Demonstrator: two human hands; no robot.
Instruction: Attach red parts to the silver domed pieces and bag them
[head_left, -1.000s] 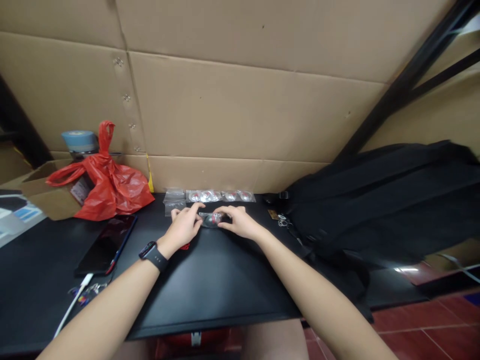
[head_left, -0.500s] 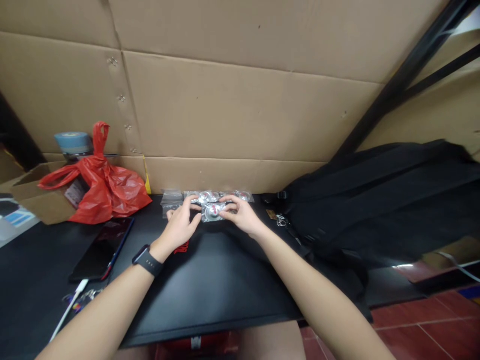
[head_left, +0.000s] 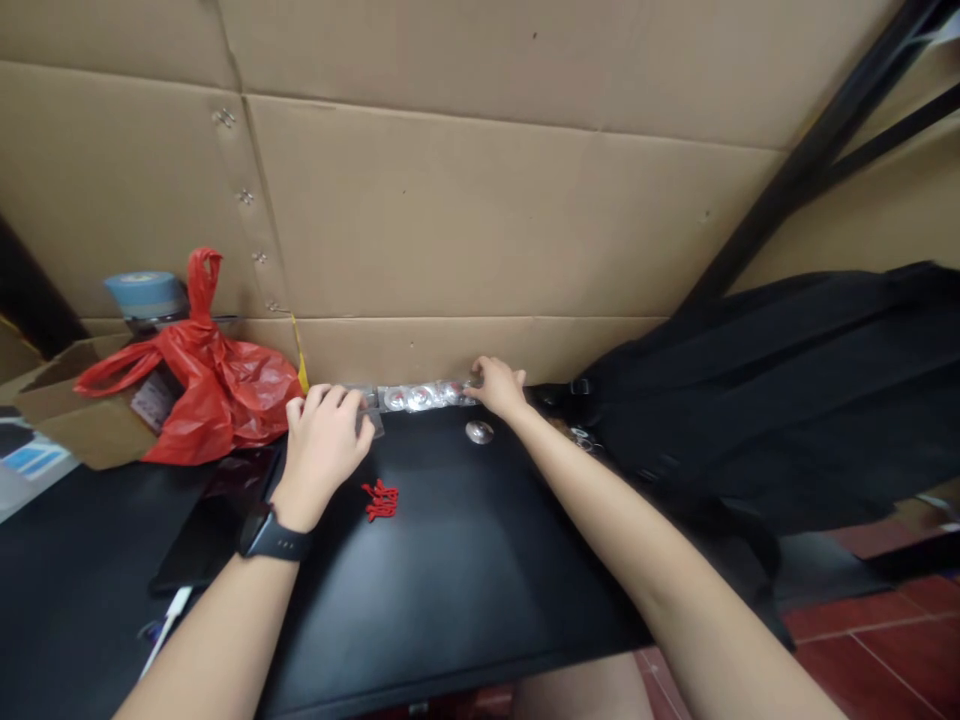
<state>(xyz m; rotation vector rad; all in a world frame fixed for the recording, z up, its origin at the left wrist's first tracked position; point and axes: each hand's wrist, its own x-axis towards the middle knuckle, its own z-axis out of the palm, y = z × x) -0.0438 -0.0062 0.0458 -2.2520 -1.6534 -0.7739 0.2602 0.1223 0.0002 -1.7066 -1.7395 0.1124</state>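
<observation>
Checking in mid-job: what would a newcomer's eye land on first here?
Probably the bright red plastic bag at the left, vivid against the cardboard wall, then the bulky black bag at the right. Between them, small red pieces and a shiny disc stand out on the black tabletop. The right hand is at the right end of a row of wrapped discs.

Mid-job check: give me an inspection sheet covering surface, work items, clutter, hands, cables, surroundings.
Surface: black tabletop, faint sheen.
Work items: plastic-wrapped silver discs in a row; loose silver disc in front; red cords nearer the person; clear bags at row's left.
Clutter: phone, red plastic bag, black backpack.
Hands: left hand by the clear bags, right hand at row's right; grips unclear.
Cables: white cable at the phone.
Surroundings: cardboard panel behind.
</observation>
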